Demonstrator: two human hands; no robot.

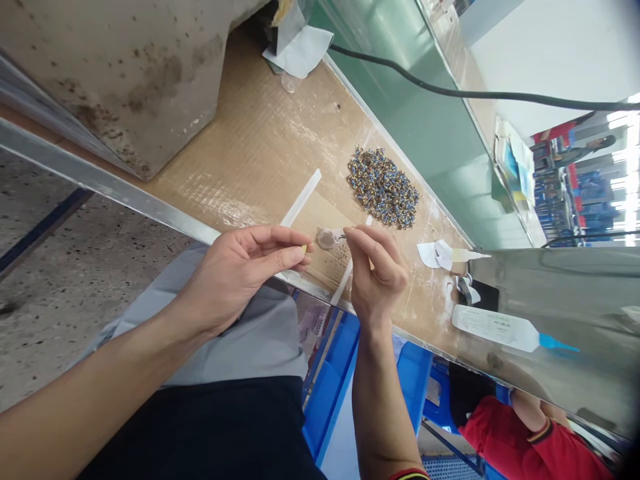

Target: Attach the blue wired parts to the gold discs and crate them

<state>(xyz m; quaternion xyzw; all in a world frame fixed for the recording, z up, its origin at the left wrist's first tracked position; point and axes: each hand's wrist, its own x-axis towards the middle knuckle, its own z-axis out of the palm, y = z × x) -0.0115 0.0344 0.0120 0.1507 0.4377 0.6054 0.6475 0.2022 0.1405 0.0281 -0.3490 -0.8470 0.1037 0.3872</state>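
Observation:
My left hand is closed in a pinch on a tiny yellowish part at the fingertips. My right hand is closed round a thin metal tool, its tip at a small clear round dish on the cardboard-topped bench. A long white strip lies under my left fingers. A second white strip runs under my right hand. A pile of several small blue and gold parts lies beyond my right hand.
A white squeeze bottle with a blue nozzle lies at the right. A smaller tube with a pointed tip rests on white paper. A black cable crosses the green surface behind. Blue bins sit below the bench. A person's red sleeve shows lower right.

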